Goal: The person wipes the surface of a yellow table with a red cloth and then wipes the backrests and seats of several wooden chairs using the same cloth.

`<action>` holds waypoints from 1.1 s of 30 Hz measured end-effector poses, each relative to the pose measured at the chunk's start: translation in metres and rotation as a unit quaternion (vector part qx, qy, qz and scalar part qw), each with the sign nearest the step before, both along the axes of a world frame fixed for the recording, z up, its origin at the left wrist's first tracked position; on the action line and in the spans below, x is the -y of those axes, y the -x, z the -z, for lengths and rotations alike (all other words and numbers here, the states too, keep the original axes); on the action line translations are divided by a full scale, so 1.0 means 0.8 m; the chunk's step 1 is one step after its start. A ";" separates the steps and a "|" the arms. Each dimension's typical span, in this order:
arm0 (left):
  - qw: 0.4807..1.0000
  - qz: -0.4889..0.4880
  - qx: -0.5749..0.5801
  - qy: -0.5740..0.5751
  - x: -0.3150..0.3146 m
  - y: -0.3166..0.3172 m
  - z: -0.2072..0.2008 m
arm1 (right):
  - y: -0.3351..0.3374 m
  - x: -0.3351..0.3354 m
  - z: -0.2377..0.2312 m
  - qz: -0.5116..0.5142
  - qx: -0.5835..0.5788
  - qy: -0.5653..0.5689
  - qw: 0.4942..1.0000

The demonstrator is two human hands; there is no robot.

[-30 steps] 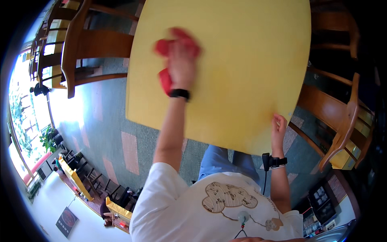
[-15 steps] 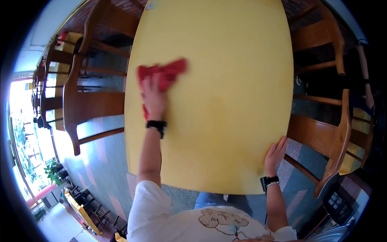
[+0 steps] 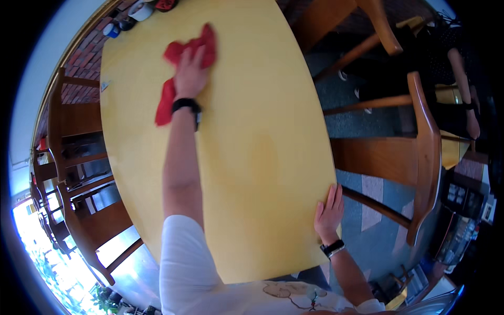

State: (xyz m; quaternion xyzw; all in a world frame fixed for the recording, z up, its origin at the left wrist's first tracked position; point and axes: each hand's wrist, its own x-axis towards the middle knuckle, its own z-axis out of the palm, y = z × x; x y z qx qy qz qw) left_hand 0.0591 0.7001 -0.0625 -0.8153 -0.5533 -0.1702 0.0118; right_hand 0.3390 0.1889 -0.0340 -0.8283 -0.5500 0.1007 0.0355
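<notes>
A crumpled red cloth [image 3: 206,48] lies on the yellow tabletop [image 3: 247,110], toward its far left part. My left hand [image 3: 190,76] is pressed down on the cloth, fingers over the folds, arm stretched forward. One tail of the cloth trails beside the wrist, which wears a black band. At the table's right edge, close to my body, my right hand [image 3: 329,212] rests flat with its fingers extended. Nothing is in it, and a dark watch is on that wrist.
Wooden chairs [image 3: 378,157] line the right edge, and more chairs [image 3: 105,226] stand along the left. At the far end sit a white container [image 3: 140,10] and a blue cup [image 3: 111,30]. A person's arm [image 3: 459,76] shows at the right, beyond the chairs.
My left hand and the red cloth have gone farther forward over the table. The view has turned, bringing the far-end containers into sight. My right hand stays on the right edge.
</notes>
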 end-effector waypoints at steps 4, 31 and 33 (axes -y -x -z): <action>0.983 0.176 0.032 0.039 0.120 -0.162 -0.021 | -0.006 -0.008 0.003 0.003 -0.012 -0.012 1.000; 0.949 0.198 0.008 0.244 0.860 0.020 -0.095 | 0.044 0.226 -0.070 -0.170 -0.348 -0.040 0.921; 0.982 0.069 0.046 0.167 0.882 0.070 -0.088 | 0.025 0.261 -0.041 -0.185 -0.336 -0.139 0.913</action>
